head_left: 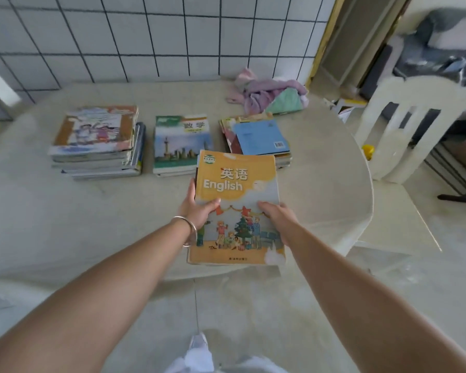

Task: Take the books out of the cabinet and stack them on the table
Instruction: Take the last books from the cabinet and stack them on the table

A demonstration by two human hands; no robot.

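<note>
Lower books in left stack (pixel 97 162) show edges only; titles unreadable. Right-edge clutter (pixel 447 41) blurred, cut off.

Both bare arms stretched forward, left hand (pixel 197 208) with a wrist bangle (pixel 190 230) and right hand (pixel 276 215) clamped on opposite edges, thumbs on top.

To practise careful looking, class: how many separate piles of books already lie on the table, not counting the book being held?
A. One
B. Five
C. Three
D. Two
C: three piles sit in a row, the left pile, the middle pile and the right pile, beyond the English book held in both hands.
</note>
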